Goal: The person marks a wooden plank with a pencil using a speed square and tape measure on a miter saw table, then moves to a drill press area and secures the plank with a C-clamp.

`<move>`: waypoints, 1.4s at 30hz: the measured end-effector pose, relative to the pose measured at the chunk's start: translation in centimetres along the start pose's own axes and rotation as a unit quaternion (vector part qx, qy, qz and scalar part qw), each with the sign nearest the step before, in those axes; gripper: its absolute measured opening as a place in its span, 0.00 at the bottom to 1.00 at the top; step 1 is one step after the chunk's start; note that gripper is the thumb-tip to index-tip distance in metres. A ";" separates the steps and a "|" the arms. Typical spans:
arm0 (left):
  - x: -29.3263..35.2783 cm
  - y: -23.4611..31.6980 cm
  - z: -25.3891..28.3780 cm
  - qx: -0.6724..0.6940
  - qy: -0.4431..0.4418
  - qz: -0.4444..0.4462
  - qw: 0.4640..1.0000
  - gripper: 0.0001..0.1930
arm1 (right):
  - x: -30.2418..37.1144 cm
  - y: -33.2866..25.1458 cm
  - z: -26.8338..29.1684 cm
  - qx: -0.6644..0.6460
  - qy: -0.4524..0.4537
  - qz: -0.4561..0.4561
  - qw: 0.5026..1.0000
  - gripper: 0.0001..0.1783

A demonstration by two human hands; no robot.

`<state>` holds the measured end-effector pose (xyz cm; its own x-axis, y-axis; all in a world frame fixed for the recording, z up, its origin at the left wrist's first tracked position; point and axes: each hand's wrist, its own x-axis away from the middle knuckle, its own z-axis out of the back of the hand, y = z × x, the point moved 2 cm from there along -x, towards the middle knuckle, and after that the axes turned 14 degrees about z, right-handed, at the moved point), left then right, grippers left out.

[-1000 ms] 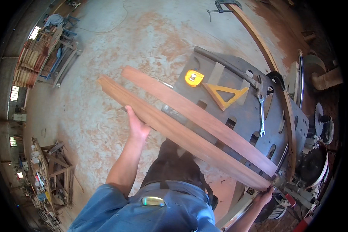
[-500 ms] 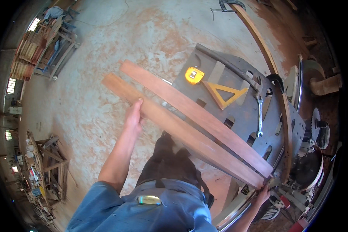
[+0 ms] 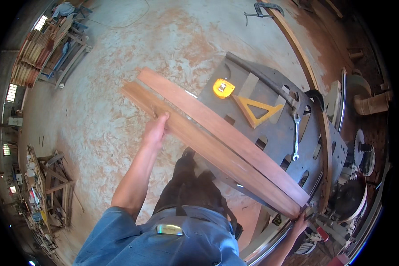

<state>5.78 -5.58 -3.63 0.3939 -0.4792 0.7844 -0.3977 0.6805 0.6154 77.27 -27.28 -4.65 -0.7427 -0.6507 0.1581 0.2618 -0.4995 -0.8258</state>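
Note:
A long brown wooden board (image 3: 217,147) spans the middle, slanting from upper left to lower right, held in both my hands. My left hand (image 3: 157,127) grips it toward its far left end, thumb on top and the other fingers hidden underneath. At the lower right end my right hand (image 3: 300,224) closes on the board's tip, its fingers partly hidden. Alongside, a second, pinker board (image 3: 235,133) lies on the grey metal table (image 3: 275,141), its left end jutting past the edge. A narrow gap separates the two boards.
On the table are a yellow tape measure (image 3: 223,88), a yellow triangle square (image 3: 257,111), an open-end wrench (image 3: 296,138) and a metal bar (image 3: 261,80). A curved wooden strip with a C-clamp (image 3: 269,9) runs along the right. Toothed saw blades (image 3: 351,195) stand at right.
The board in my hands has tilted about its length, showing more of its near edge. Its left end has shifted slightly right, closer to the pinker board, which stays put.

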 end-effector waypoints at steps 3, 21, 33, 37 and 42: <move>-2.4 -2.1 1.4 0.011 -0.020 0.010 1.000 0.19 | 0.8 0.1 -0.9 -0.034 0.026 0.008 0.999 0.18; -2.5 -4.2 0.4 0.077 -0.089 0.021 0.993 0.21 | 1.8 1.7 0.3 -0.048 0.051 0.002 0.998 0.17; 3.9 -7.3 3.7 -0.116 -0.053 -0.037 0.991 0.14 | 6.2 -9.6 -4.0 -0.026 0.036 0.107 0.993 0.13; 5.9 -8.0 2.1 -0.096 -0.117 -0.010 0.988 0.09 | 8.0 -12.3 -9.6 -0.117 -0.050 0.049 0.991 0.11; 5.9 -6.7 1.6 -0.156 -0.130 0.002 0.979 0.10 | 11.6 -15.1 -17.1 -0.234 -0.146 0.003 0.961 0.22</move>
<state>9.45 -13.90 -2.98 0.1530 -0.5736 0.8047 -0.1099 0.7993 0.5907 54.17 -17.47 0.40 -0.5197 -0.8198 0.2406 -0.0904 -0.2272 -0.9696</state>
